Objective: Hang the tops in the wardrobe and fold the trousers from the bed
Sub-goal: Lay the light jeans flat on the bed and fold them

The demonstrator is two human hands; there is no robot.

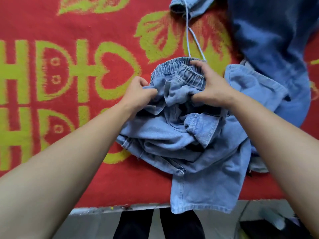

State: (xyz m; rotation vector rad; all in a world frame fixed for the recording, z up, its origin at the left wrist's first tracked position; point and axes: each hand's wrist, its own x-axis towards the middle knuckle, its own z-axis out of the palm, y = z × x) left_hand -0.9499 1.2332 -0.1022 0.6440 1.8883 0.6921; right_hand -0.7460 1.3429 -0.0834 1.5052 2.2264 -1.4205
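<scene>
Both hands are bunched into the trousers [189, 144]. The left hand [138, 94] pinches a fold of denim just under the elastic waistband [177, 69]. The right hand [210, 83] curls over the waistband's other end, thumb dug into the cloth below. The trousers lie crumpled on the bed [86, 57], near its front edge, with one leg [203, 192] hanging over that edge toward the floor.

The main risk is probably that hanging leg: if either grip slackens, its weight could drag the whole heap off the bed. The legs also look twisted under the waistband, so a fold begun from this hold would likely come out lopsided unless they are shaken straight first. A pale cord [189, 35] runs from beside the right hand up to another denim piece [183, 6]; I cannot tell which garment owns it, and a sharp lift might tug both. A dark blue garment [269, 40] lies against the trousers on the right and could be pulled along.
</scene>
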